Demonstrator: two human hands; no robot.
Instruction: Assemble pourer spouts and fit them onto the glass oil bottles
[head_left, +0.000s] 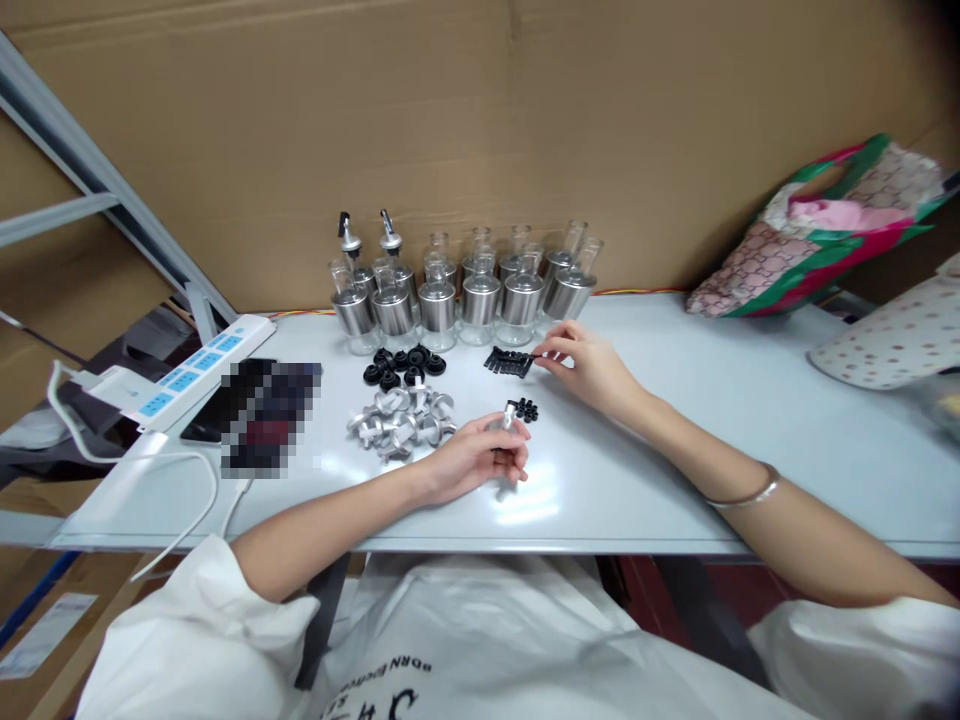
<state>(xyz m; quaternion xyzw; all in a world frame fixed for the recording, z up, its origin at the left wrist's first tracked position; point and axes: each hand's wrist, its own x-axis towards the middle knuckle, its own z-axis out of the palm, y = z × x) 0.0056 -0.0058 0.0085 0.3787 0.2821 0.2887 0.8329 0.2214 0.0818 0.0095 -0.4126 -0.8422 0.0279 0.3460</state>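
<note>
I see the left hand [480, 458] holding a metal spout [510, 413] tip-up, likely keeping its top accessible; the right hand [589, 368], fingers narrow, reaches black strips [508, 362] laid conveniently close on the bench [750, 390]. Whether it grips one, I can't tell.

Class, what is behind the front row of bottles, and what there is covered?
Behind the front row of bottles stand more bottles, two topped with pourers, then a brown panel. The rear bottles' lower parts are mostly covered.
</note>
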